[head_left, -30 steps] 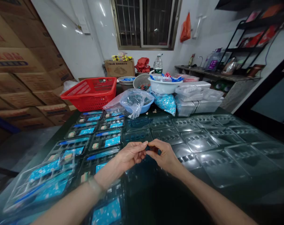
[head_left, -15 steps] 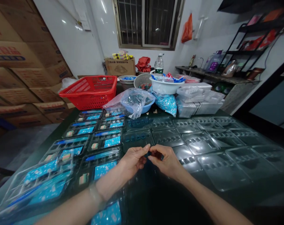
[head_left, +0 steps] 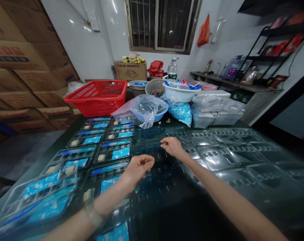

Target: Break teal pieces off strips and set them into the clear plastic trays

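Bench (head_left: 172, 207) sits under both hands: left hand (head_left: 138, 168) loosely curled, gripping nothing visible, above a blue-carded tray (head_left: 108, 183); right hand (head_left: 173, 147) released, open near a clear plastic tray (head_left: 149, 147).

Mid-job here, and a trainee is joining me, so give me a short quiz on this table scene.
1. True or false: the clear trays at the right of the dark table hold blue cards.
2. What colour is the perforated plastic basket? A red, B white, C green.
3. Which lies nearer the window: the left hand or the right hand?

Key: 1 false; 2 A; 3 the right hand.
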Demonstrator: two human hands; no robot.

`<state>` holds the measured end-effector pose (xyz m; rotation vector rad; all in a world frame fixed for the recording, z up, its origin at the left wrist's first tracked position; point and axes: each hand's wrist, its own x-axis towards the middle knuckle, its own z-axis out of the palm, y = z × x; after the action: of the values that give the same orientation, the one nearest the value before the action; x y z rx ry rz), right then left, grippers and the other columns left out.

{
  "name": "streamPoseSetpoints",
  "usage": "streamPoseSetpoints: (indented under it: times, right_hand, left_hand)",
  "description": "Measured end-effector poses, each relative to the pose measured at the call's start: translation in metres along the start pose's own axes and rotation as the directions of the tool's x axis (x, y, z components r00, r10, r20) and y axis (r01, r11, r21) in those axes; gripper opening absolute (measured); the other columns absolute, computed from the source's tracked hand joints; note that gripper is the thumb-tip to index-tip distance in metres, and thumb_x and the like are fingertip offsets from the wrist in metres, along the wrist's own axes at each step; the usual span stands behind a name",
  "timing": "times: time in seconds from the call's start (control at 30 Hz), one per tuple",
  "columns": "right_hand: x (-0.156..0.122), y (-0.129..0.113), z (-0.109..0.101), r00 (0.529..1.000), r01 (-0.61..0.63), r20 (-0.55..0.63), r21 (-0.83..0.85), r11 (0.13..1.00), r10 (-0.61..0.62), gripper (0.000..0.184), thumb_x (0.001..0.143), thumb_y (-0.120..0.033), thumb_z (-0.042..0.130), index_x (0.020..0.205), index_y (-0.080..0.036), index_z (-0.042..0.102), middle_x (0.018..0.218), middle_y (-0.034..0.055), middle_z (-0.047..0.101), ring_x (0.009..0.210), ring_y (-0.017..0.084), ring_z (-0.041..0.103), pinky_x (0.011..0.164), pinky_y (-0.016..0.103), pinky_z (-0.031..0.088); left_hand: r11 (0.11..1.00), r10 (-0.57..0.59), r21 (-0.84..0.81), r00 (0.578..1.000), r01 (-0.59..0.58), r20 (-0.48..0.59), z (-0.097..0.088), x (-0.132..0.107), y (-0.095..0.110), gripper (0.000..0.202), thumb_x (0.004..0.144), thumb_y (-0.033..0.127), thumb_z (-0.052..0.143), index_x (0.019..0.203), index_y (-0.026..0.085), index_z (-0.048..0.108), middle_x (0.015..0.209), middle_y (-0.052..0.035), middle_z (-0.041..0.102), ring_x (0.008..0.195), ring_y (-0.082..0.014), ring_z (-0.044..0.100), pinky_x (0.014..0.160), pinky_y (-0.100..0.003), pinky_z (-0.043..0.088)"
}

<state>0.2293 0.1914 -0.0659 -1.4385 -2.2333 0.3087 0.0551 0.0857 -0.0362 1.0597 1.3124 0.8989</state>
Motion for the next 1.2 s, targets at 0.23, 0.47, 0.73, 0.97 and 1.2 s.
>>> streamPoseSetpoints:
  times: [0.23,0.47,0.73,0.97,1.2]
  right_hand:
    - [0.007,-0.001,0.003,0.989,0.061,0.139,-0.159,0.985,-0.039,0.019,0.075,-0.023,0.05,0.086,-0.023,0.065,0.083,0.0023,0.066,0.08,0.017,0.058,0.067,0.025,0.04]
    - [0.002,-0.004,0.004,0.978,0.106,0.201,-0.28,0.954,-0.049,0.021,0.078,-0.018,0.043,0.087,-0.019,0.062,0.089,0.0069,0.063,0.086,0.02,0.057,0.069,0.027,0.04]
    - [-0.001,-0.012,0.014,0.966,0.162,0.242,-0.301,0.94,-0.089,0.025,0.082,-0.013,0.035,0.082,-0.015,0.06,0.09,0.0112,0.06,0.086,0.021,0.054,0.072,0.029,0.039]
    - [-0.016,-0.013,-0.001,0.986,0.132,0.127,-0.224,0.966,-0.105,0.033,0.082,-0.019,0.043,0.114,-0.013,0.047,0.092,0.0105,0.059,0.086,0.019,0.054,0.072,0.027,0.04]
    - [-0.069,-0.012,-0.021,0.987,0.151,-0.079,0.212,0.965,-0.137,0.034,0.079,-0.016,0.048,0.112,-0.02,0.049,0.086,0.0019,0.06,0.076,0.014,0.054,0.071,0.026,0.04]
  left_hand:
    - [0.814,0.264,0.503,0.956,-0.292,0.127,-0.023,0.001,0.0,0.018,0.072,0.029,0.054,0.08,0.014,0.062,0.071,-0.0024,0.058,0.062,-0.0136,0.05,0.055,-0.024,0.038]
    - [0.611,0.311,0.687,0.917,-0.394,0.25,-0.03,0.0,0.004,0.018,0.076,0.027,0.048,0.083,0.018,0.062,0.076,-0.0021,0.057,0.061,-0.014,0.051,0.054,-0.024,0.037]
    - [0.453,0.25,0.742,0.87,-0.494,0.425,-0.003,0.01,0.003,0.027,0.078,0.022,0.046,0.101,0.022,0.059,0.093,-0.0047,0.059,0.081,-0.0189,0.054,0.07,-0.027,0.04]
    - [0.336,0.216,0.775,0.845,-0.535,0.489,0.016,0.026,0.004,0.033,0.064,0.012,0.054,0.095,0.023,0.061,0.084,-0.0038,0.063,0.082,-0.0216,0.054,0.072,-0.03,0.038]
    - [0.431,0.253,0.767,0.88,-0.475,0.402,0.003,0.024,0.006,0.021,0.073,0.018,0.043,0.087,0.017,0.058,0.069,-0.0008,0.06,0.06,-0.0136,0.052,0.055,-0.023,0.037]
